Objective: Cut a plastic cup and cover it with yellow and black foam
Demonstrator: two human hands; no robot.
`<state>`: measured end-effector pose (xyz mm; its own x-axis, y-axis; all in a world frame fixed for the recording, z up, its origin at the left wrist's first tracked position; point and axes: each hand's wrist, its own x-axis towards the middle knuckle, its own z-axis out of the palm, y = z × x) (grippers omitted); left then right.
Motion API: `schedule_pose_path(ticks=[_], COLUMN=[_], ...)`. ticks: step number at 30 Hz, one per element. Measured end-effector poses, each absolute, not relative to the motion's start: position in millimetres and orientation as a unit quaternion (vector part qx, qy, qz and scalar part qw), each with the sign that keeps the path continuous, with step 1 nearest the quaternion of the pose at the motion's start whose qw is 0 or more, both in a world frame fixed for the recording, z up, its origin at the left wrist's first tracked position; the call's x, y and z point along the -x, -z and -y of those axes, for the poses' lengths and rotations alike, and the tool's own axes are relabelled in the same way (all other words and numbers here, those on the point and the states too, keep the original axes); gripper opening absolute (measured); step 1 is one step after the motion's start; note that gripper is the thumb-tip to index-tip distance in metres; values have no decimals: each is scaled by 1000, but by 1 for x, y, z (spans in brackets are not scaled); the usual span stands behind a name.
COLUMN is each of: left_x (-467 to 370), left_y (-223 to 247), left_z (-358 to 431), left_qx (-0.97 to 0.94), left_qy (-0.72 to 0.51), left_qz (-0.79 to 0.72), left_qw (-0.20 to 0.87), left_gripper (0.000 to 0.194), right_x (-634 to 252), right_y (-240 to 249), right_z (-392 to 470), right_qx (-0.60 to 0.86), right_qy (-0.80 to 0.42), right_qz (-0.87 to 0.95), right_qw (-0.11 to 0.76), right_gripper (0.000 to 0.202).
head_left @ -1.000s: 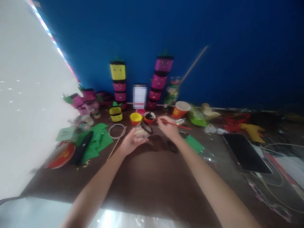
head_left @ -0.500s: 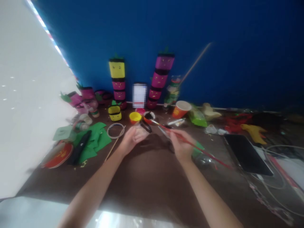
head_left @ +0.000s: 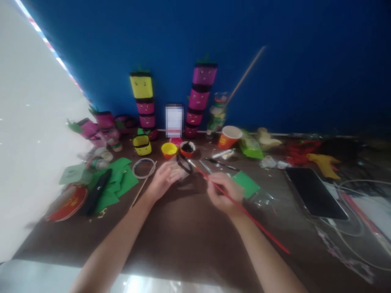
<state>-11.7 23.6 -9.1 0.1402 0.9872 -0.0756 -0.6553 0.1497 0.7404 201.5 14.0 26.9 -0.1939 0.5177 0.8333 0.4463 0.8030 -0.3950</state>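
Note:
My left hand [head_left: 162,178] is closed around a small pale cup with a black rim [head_left: 184,164], tilted on its side; blur hides its detail. Between the fingers of my right hand [head_left: 225,190] is a long red paintbrush [head_left: 265,228]. Its tip points at the black rim, though I cannot tell whether they touch. Just beyond my hands stand a bowl of black paint [head_left: 187,149] and a bowl of yellow paint [head_left: 169,150]. A yellow cup with a black rim and drawn face [head_left: 142,145] sits farther left.
Stacks of purple cups [head_left: 200,99] and yellow-topped cups [head_left: 142,87] lean on the blue wall. Green sheets [head_left: 124,179] lie left, beside a red round lid [head_left: 69,203]. On the right are a paper cup [head_left: 229,137], a tablet [head_left: 316,193], a yellow glue gun [head_left: 324,162] and cables.
The brush tip has drawn back from beside the black paint bowl towards the rim of the held cup. My right hand has moved left and turned, uncovering more of a green sheet.

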Motion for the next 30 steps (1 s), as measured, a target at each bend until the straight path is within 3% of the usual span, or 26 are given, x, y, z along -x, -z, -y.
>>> schedule_pose_path(ticks=[19,30], left_x=[12,9], left_y=[9,5], left_z=[-22,-26], left_qx=[-315,-296], left_qy=[-592,-599], left_qz=[-287,-325], left_qw=[684,669], left_gripper=[39,47], right_x=[-201,-208], right_y=[-25,-30], right_z=[-13,-10], right_qx=[290,379], right_qy=[-28,-97], right_qz=[797,740], right_qw=[529,547], right_gripper=[23,9])
